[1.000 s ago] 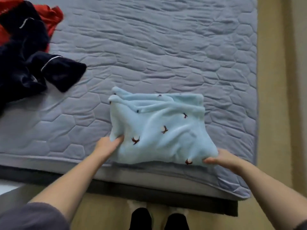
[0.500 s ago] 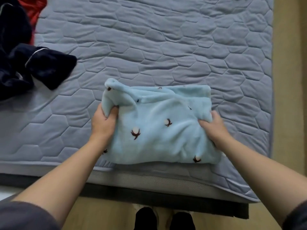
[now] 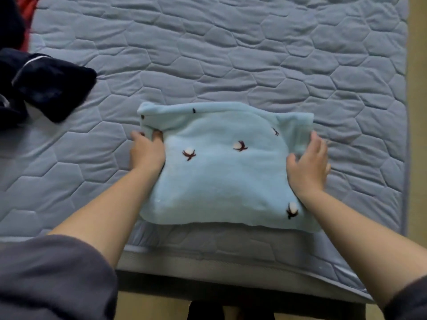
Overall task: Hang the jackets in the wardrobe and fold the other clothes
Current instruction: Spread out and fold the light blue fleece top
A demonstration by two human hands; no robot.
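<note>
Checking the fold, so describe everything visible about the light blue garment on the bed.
The light blue garment looks like soft fleece, printed with small dark-and-white cotton-boll motifs. It lies folded into a rough rectangle, flat on the grey quilted mattress near its front edge. The left hand grips its upper left fold; the right hand, blurred, rests open against its right edge.

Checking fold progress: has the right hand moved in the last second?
Yes, the right hand went from the near corner of the blue garment up its side, away from the mattress edge.
</note>
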